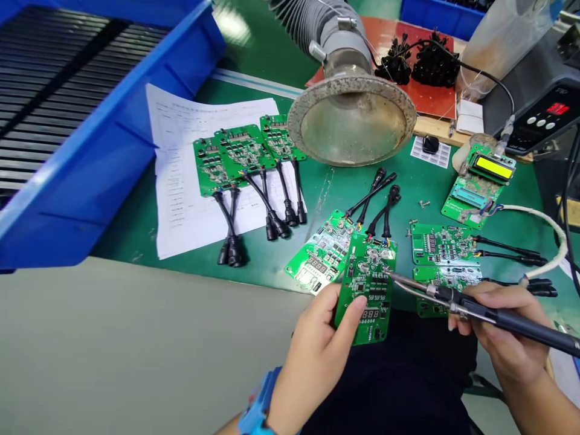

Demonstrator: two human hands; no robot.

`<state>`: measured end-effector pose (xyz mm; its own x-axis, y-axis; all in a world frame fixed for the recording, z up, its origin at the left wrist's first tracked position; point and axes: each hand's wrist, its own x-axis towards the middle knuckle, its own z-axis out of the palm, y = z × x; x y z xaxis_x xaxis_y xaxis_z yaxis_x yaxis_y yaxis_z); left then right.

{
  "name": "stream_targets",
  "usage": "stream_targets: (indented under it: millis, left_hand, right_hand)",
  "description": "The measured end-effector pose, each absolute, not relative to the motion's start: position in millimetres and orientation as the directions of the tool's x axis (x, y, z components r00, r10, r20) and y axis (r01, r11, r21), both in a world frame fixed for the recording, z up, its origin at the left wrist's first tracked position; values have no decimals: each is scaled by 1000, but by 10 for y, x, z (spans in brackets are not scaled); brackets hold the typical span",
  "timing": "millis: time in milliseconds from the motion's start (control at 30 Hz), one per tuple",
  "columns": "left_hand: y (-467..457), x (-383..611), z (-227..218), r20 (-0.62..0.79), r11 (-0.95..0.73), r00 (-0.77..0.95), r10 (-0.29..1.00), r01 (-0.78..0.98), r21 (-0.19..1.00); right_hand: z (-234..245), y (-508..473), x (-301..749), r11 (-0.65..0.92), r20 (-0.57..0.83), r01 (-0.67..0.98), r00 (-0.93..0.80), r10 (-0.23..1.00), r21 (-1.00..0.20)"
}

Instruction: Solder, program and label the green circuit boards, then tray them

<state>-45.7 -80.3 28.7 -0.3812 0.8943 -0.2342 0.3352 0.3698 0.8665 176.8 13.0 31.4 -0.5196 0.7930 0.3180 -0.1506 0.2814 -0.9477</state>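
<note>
My left hand [324, 338] grips a green circuit board [369, 284] by its lower left side, thumb on its face. Two short black cables stick out from the board's top edge. In my right hand [507, 320] is a soldering iron [466, 305], held like a pen, with a thin metal tube running along it. Its tip is at the upper right part of the board; whether it touches cannot be made out. Behind the held board, another green board [319, 251] with black cables lies at the table edge. More boards [444, 244] lie to the right, partly behind my right hand.
A fume extractor hood [353, 121] hangs over the table's middle. Several boards [244, 151] rest on paper sheets [174, 211] at left, beside a blue bin [104, 157]. A tester board with a yellow display [492, 169] and a soldering station [539, 109] stand at right.
</note>
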Motion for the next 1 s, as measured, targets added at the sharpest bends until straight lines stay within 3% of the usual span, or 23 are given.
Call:
stream_targets:
  millis: [167, 367, 1000]
  left_hand:
    - [-805, -378, 235, -42, 237, -395, 918, 460, 856]
    - [-752, -310, 108, 71, 199, -421, 904, 563, 802]
    - [-734, -280, 106, 99, 207, -427, 899, 612, 763]
  right_hand:
    - [290, 139, 1772, 406, 358, -34, -541, 761, -913]
    - [225, 178, 1773, 468, 386, 4, -559, 734, -884]
    - [266, 202, 1682, 561, 417, 91, -574, 705, -823]
